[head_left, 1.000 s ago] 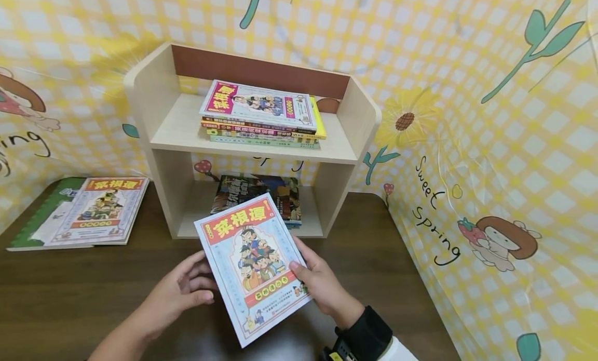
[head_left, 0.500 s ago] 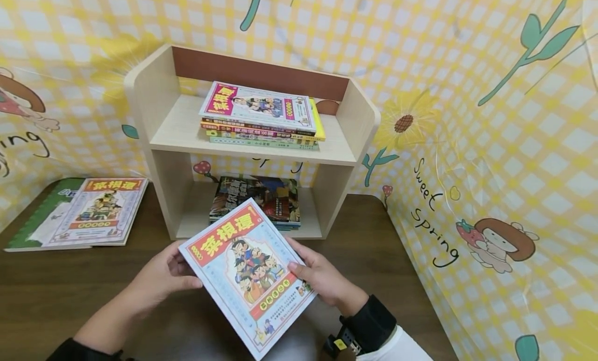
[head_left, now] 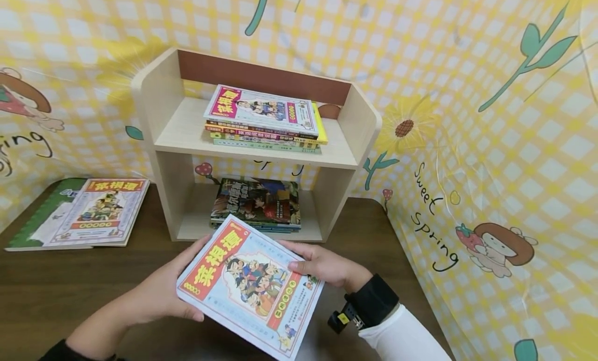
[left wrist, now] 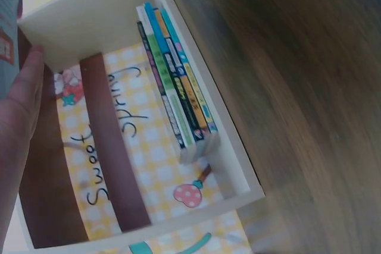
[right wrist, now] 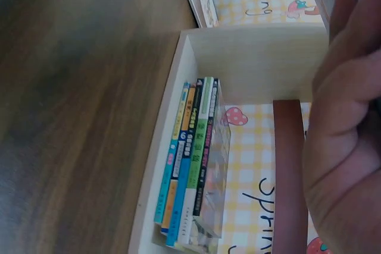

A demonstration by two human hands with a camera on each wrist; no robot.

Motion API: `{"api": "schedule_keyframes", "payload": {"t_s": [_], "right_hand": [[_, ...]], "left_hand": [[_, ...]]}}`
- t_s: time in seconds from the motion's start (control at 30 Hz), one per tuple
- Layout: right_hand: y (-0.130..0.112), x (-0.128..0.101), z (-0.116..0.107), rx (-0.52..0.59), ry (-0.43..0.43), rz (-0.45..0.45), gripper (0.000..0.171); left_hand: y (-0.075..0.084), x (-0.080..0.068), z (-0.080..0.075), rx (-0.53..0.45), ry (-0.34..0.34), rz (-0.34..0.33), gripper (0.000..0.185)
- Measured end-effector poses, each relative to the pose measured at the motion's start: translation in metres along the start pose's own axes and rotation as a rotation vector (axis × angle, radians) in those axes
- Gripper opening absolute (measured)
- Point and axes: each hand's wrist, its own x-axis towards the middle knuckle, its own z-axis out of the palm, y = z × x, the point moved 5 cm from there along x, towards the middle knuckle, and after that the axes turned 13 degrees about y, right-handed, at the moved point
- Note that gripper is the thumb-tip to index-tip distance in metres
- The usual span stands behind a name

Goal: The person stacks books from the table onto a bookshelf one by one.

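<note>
A pale-blue children's book [head_left: 257, 283] with a red title band and cartoon figures is held tilted above the table, cover facing up. My right hand [head_left: 329, 267] grips its right edge, thumb on the cover and fingers behind. At the opposite end my left hand [head_left: 163, 285] holds the left corner, its thumb along the lower spine edge and its fingers partly hidden behind the book. In the left wrist view, part of the left hand [left wrist: 21, 111] lies beside the book. The right wrist view has the right hand [right wrist: 351, 111] close up.
A two-tier wooden shelf [head_left: 168, 195] stands behind the hands. A stack of books [head_left: 263, 114] lies on its upper tier, and dark-covered books [head_left: 257, 202] on the lower. At left, another such book [head_left: 105, 210] overlaps a green one [head_left: 35, 223]. Patterned cloth hangs behind and at right.
The book has turned clockwise and come slightly lower. My left hand has moved in from beside it to its left corner, while my right hand keeps its grip.
</note>
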Motion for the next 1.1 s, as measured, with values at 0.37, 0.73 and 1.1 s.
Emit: {"api": "schedule_keyframes", "payload": {"t_s": [0.37, 0.73, 1.1], "right_hand": [[-0.004, 0.011, -0.011, -0.074, 0.149, 0.033, 0.051], [-0.012, 0.015, -0.021, 0.092, 0.547, -0.018, 0.039], [-0.018, 0.011, -0.015, 0.277, 0.824, -0.088, 0.051]], "left_hand": [[0.009, -0.004, 0.006, 0.018, 0.060, -0.019, 0.118], [0.005, -0.007, 0.001, 0.019, 0.228, 0.042, 0.118], [0.010, -0.011, 0.006, -0.014, 0.349, 0.033, 0.121]]}}
